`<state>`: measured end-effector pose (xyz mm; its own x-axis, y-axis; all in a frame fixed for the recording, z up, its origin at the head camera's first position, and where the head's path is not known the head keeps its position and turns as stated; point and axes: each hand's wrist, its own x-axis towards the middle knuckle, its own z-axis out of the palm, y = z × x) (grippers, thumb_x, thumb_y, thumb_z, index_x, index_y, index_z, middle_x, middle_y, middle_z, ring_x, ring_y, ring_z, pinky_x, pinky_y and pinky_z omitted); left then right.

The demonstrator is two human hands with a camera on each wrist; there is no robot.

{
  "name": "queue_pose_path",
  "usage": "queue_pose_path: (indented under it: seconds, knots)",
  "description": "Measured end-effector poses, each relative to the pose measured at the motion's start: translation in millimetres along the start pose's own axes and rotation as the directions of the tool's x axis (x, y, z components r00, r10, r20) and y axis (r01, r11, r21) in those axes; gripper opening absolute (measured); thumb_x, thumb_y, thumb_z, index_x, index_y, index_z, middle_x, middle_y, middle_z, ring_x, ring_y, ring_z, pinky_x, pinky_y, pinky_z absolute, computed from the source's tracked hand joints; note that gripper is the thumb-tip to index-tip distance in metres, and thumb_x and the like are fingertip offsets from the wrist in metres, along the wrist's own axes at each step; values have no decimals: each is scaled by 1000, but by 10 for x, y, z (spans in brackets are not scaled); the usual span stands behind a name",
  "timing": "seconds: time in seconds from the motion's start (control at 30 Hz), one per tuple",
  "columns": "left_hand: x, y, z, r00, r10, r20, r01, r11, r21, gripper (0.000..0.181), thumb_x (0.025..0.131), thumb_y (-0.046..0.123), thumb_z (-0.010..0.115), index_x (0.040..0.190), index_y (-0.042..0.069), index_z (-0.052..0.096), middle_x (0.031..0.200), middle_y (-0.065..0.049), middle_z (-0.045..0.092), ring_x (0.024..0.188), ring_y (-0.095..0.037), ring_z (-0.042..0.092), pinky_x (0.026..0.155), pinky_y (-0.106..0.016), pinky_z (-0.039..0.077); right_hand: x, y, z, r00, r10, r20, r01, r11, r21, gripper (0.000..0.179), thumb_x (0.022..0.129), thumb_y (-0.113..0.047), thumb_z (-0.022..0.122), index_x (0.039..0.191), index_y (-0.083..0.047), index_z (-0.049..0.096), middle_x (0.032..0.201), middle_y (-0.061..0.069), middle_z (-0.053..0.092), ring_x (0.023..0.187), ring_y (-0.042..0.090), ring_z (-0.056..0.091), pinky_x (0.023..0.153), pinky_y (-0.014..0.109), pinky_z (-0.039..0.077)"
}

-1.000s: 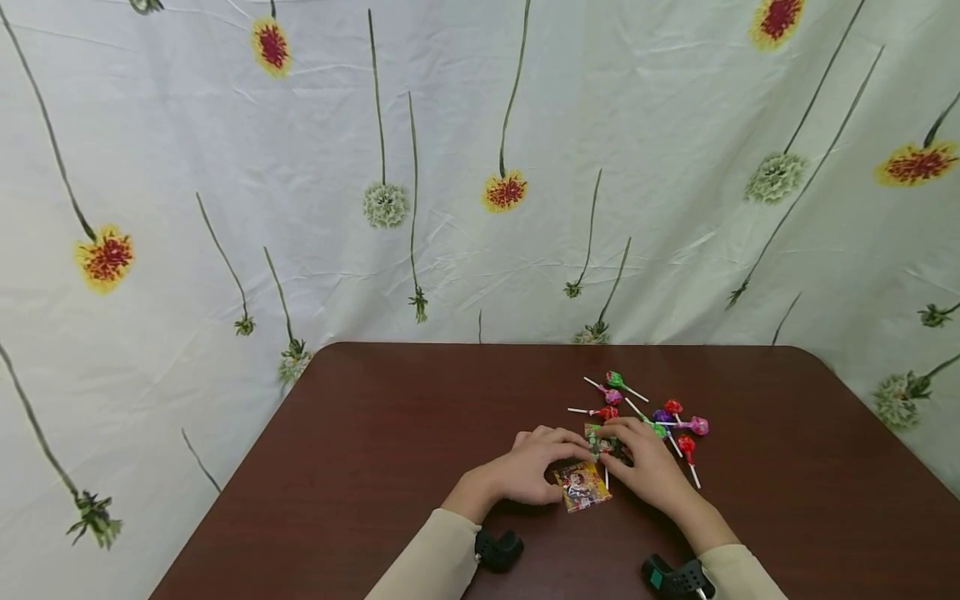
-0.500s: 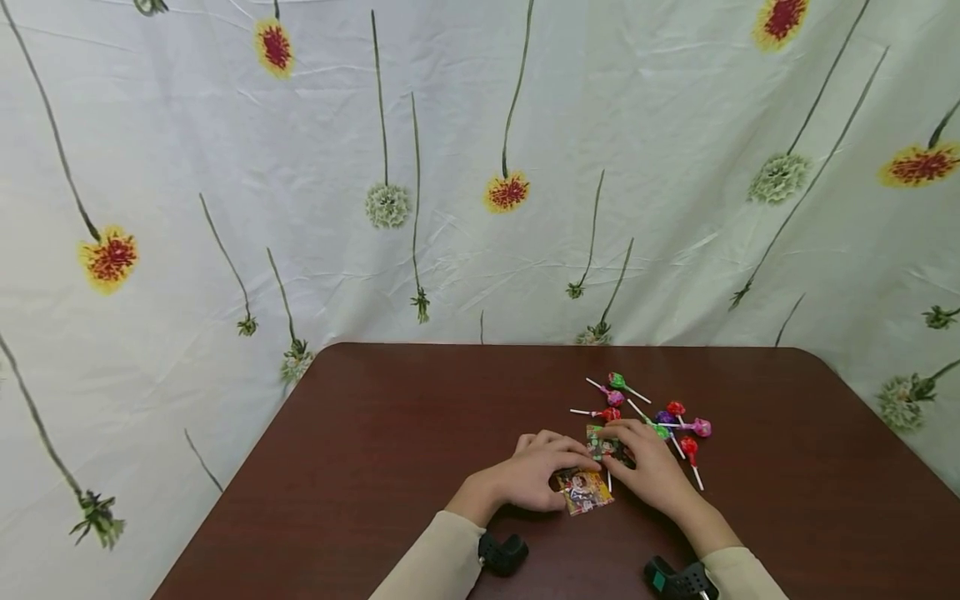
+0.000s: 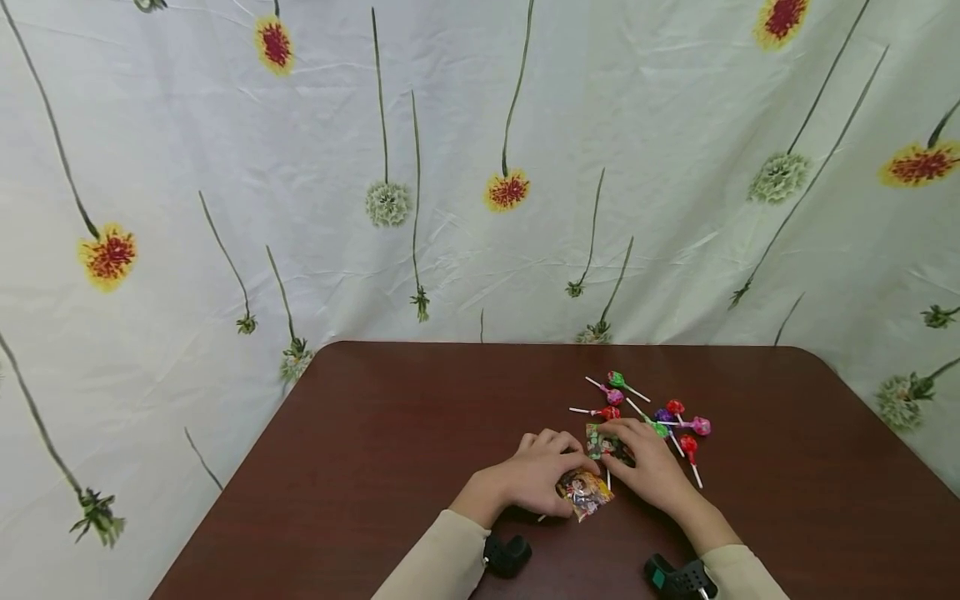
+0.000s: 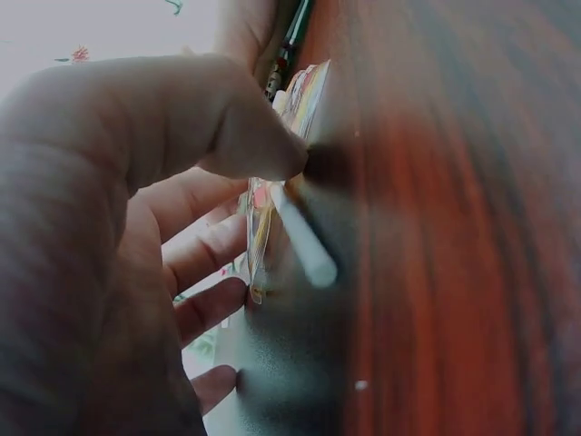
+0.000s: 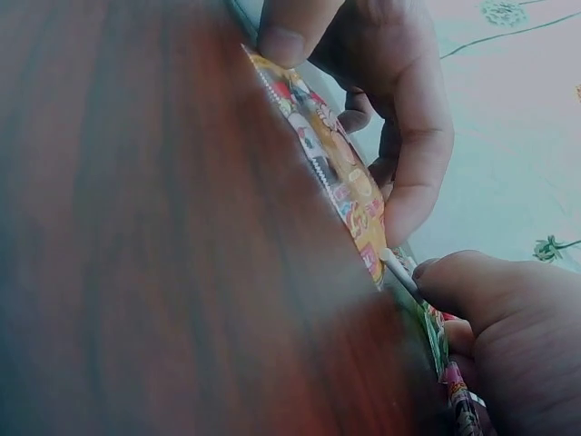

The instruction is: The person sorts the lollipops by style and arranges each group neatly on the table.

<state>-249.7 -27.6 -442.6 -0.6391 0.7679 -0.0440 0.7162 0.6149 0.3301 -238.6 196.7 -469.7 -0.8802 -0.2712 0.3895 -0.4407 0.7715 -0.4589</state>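
Observation:
My left hand (image 3: pixel 531 477) pinches an orange candy packet (image 3: pixel 590 497) printed with cartoon pictures; thumb and fingertips are at its edges and it bows up slightly. A white lollipop stick (image 4: pixel 307 243) pokes out from under that packet in the left wrist view. Just to the right, my right hand (image 3: pixel 651 463) holds a green packet (image 3: pixel 597 444) between thumb and fingers, low on the table. From beneath this green packet another white stick (image 5: pixel 402 275) sticks out beside the right thumb. The candy ends of both sticks are mostly hidden.
Several wrapped lollipops lie scattered behind and right of the right hand, among them a green one (image 3: pixel 616 379), a pink one (image 3: pixel 701 426) and a red one (image 3: pixel 688 445). The brown table (image 3: pixel 420 400) ends at a flowered white cloth (image 3: pixel 450 267).
The orange packet has gone from lying flat to bowed as the left fingers draw in on it. A white stick now shows below the left thumb. The right hand stays nearly still.

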Motion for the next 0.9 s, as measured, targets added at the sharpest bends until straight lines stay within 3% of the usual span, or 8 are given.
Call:
queue_pose_path:
  seconds: [0.2, 0.5, 0.7, 0.9]
  knots:
    - [7, -8, -21, 1000, 13, -15, -13, 1000, 23, 52, 79, 30, 75, 129, 35, 61, 129, 9, 49, 113, -10, 42, 95, -31, 35, 3, -2, -4, 1000, -4, 1, 4, 1000, 3, 35, 87, -15, 76, 121, -10, 68, 125, 12, 65, 118, 36, 57, 97, 60, 46]
    - [15, 8, -57, 998, 59, -32, -57, 997, 59, 46, 78, 29, 77, 122, 27, 65, 128, 10, 55, 111, -8, 50, 93, -22, 44, 4, -2, -15, 1000, -11, -2, 11, 1000, 4, 36, 87, -16, 77, 121, -11, 68, 125, 11, 65, 118, 35, 58, 97, 59, 46]
    - [39, 3, -62, 999, 48, -21, -49, 997, -56, 47, 77, 20, 76, 122, 22, 65, 122, 10, 57, 103, -1, 55, 89, -15, 46, 8, 8, -13, 1000, -12, 1, 12, 1000, 1, 36, 87, -17, 76, 121, -11, 68, 125, 11, 65, 118, 36, 57, 97, 59, 46]
    - [47, -68, -52, 998, 56, -30, -61, 982, -181, 50, 78, 10, 75, 126, 16, 63, 122, 7, 56, 100, 1, 52, 89, -13, 44, 10, 6, -12, 1000, -3, 8, 3, 1000, 2, 35, 87, -18, 77, 120, -12, 69, 125, 11, 65, 117, 35, 57, 98, 59, 46]
